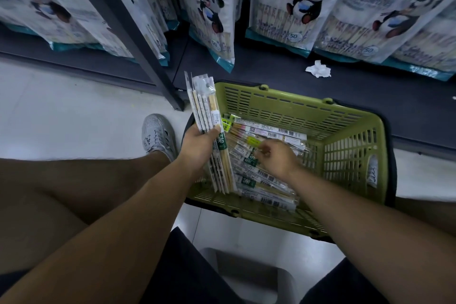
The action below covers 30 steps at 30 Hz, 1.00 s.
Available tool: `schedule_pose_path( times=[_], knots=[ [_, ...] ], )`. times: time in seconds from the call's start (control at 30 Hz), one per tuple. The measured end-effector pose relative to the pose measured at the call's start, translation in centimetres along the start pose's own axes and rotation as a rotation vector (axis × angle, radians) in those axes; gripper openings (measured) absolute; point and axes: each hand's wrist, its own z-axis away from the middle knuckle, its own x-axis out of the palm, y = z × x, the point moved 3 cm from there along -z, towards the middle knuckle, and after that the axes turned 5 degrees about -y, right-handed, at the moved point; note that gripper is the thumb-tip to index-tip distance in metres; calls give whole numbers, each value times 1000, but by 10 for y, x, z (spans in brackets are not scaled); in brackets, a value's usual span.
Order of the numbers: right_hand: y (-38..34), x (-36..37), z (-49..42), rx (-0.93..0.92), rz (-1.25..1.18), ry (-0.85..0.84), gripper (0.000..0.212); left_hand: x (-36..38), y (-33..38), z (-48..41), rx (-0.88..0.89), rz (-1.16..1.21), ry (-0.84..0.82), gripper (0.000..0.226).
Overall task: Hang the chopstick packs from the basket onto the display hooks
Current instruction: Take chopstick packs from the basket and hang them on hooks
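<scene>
The pale smooth floor (61,106) meets a dark low shelf base (271,74) at its far side, and a dark metal upright post (128,29) rises from there. Large white bags with a panda print (291,0) fill the space above this base, and a crumpled white paper scrap (318,69) lies on it. A green slotted plastic basket (355,145) stands on the floor just before the base, between the person's legs. A grey shoe (158,136) is beside its left wall, and a grey plastic stool (246,276) shows below. Inside the basket lies a heap of long clear chopstick packs (266,185), crossing each other. The left hand (197,143) is over the basket's left rim and grasps a fan of several chopstick packs (204,108), which point up and away. The right hand (276,158) reaches down into the basket, palm down, its curled fingertips pinching a pack at the top of the heap.
</scene>
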Motion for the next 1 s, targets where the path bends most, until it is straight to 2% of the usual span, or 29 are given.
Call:
schedule_pose_path(
  times=[0.13, 0.3, 0.53, 0.83, 0.93, 1.0],
  knots=[
    [24, 5, -1, 63, 153, -30, 48, 0, -2, 2, 35, 3, -4, 14],
    [15, 17, -9, 74, 265, -107, 63, -1, -5, 1, 41, -13, 2, 29],
    [11, 14, -16, 99, 386, -81, 37, -1, -7, 1, 38, -8, -16, 34],
    [8, 18, -14, 30, 452, -68, 20, 0, -9, -3, 22, 8, -7, 34],
    [6, 13, -12, 38, 427, -72, 20, -1, -10, -3, 21, 17, -9, 34],
    [3, 7, -9, 55, 322, -69, 17, 0, -9, -1, 18, 33, -12, 35]
  ],
)
